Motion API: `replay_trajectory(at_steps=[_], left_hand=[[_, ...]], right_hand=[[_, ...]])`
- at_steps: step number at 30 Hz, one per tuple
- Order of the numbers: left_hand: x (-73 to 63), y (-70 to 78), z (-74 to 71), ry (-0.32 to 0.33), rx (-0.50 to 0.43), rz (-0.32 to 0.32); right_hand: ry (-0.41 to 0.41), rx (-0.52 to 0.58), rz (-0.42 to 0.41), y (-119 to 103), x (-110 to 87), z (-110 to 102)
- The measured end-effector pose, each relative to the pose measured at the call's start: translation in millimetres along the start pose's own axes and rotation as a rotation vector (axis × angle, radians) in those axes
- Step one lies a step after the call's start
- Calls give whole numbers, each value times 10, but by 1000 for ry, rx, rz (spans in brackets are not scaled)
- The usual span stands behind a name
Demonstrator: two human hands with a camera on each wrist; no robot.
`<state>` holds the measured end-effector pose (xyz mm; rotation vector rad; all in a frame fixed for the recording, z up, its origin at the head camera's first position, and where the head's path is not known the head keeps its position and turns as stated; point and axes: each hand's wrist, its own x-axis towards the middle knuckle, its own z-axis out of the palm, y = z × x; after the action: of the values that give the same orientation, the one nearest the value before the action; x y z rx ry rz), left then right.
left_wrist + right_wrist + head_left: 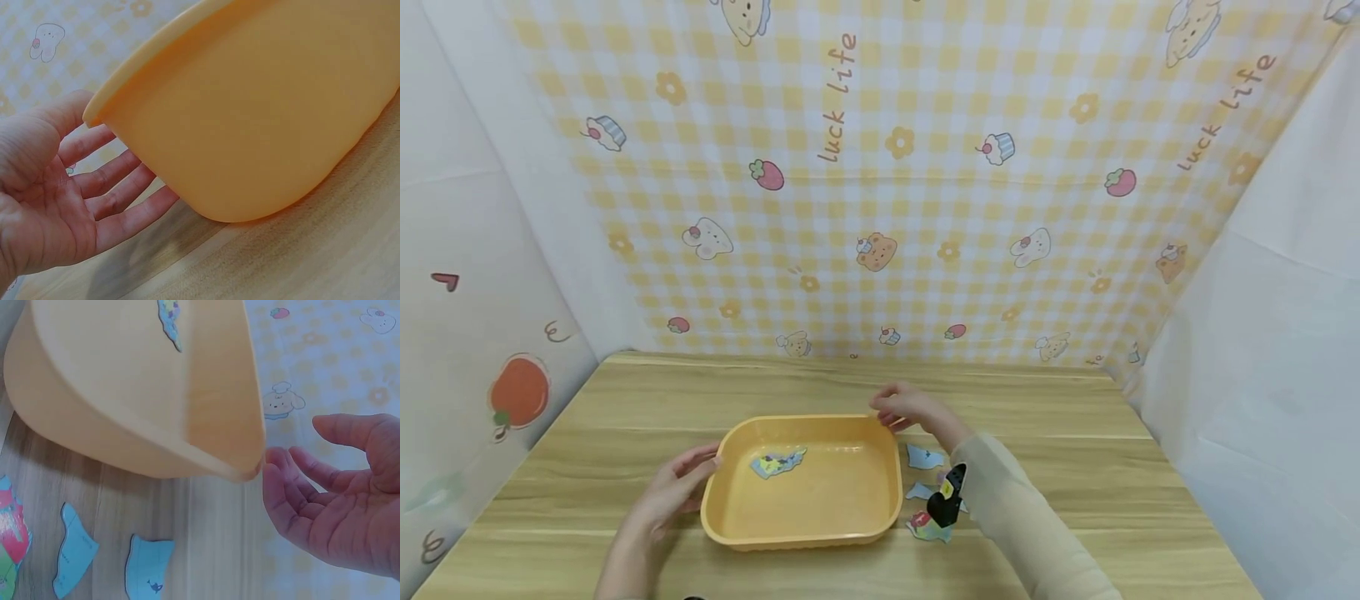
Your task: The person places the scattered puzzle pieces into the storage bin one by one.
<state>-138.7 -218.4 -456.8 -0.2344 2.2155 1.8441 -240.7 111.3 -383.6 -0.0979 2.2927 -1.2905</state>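
A shallow yellow plastic tray with rounded corners sits on the wooden table. At its left end, my left hand grips the rim, thumb over the edge and fingers against the outer wall; the left wrist view shows that wall of the tray up close. My right hand is at the far right corner, fingers bent with their tips right at the rim, thumb held apart. Inside the tray lies one colourful puzzle piece. Below the right forearm are several more, including a light-blue piece.
A red and green puzzle piece lies to the right of the tray, partly under the black strap device on the right wrist. A yellow checked cloth hangs behind the table, with white cloth at both sides.
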Motion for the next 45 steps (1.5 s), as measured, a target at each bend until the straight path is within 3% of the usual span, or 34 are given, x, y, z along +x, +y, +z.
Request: replay_trajectory(at_steps=[10,32,39,45], left_hand=[[8,1,-17,-6,-17,1],[13,-4,-14,-4,-24,3],[13,-8,-8,3,-16,-7],[4,-5,-5,10,-17,-17]], right_hand=[[36,-4,-15,161,-41,-95],[136,-118,83,411,-63,-265],[129,-155,101,557,-58,-381],[224,-144,164,658,-96,-426]])
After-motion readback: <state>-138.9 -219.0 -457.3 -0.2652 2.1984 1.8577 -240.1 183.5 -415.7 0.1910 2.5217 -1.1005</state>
